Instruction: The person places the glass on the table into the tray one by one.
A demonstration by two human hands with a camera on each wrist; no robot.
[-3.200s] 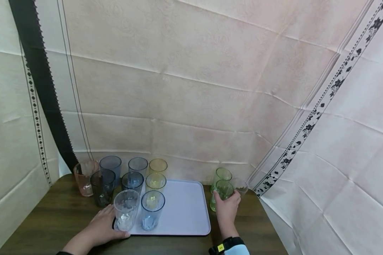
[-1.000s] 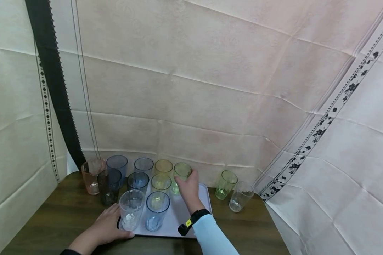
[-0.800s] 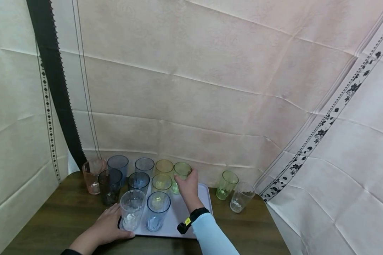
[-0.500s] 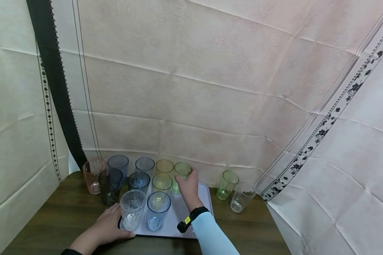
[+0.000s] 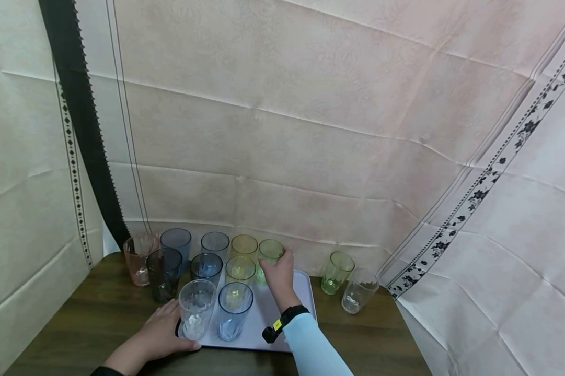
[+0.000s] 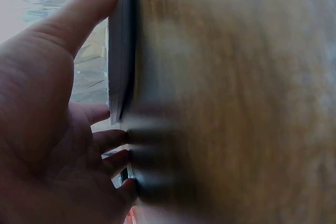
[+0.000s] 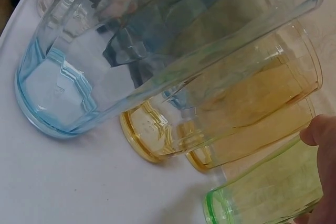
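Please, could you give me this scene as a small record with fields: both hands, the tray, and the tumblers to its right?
left hand: thumb on the rim of the white rectangular tray, at its near left corner
right hand: grips a transparent green tumbler
tray, near side: transparent colourless tumbler, transparent pale-blue tumbler
tray, behind the pale-blue one: transparent yellow tumbler, second yellow tumbler farther back
right of tray: another green tumbler, another colourless tumbler, on the brown wood-grained table
tumbler material: glass or plastic, cannot tell
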